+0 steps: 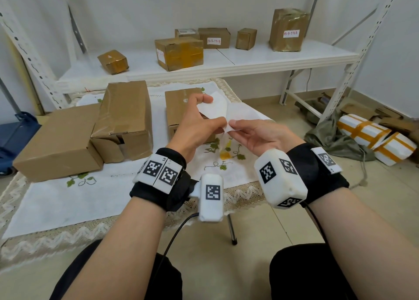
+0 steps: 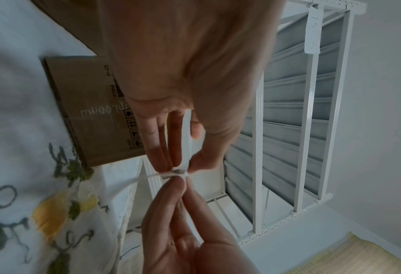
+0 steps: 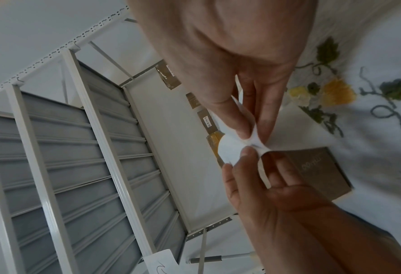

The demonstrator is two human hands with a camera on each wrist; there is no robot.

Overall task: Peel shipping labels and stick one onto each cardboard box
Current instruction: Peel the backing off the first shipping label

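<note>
Both hands hold a white label sheet (image 1: 218,103) in the air above the table. My left hand (image 1: 213,114) grips it between thumb and fingers; the left wrist view shows the label sheet (image 2: 187,133) edge-on in that grip. My right hand (image 1: 231,127) pinches the sheet's near corner, and the right wrist view shows the label sheet (image 3: 230,148) parting into two layers at the pinch. A small cardboard box (image 1: 179,111) stands just behind the hands. A taller taped box (image 1: 124,113) and a wide flat box (image 1: 59,141) stand to the left.
The boxes sit on a low table with an embroidered white cloth (image 1: 68,200). Behind it a white shelf (image 1: 272,57) carries several boxes, some bearing labels. Foam parcels (image 1: 374,136) and a green bag lie on the floor at right. A blue cart (image 1: 13,136) stands at far left.
</note>
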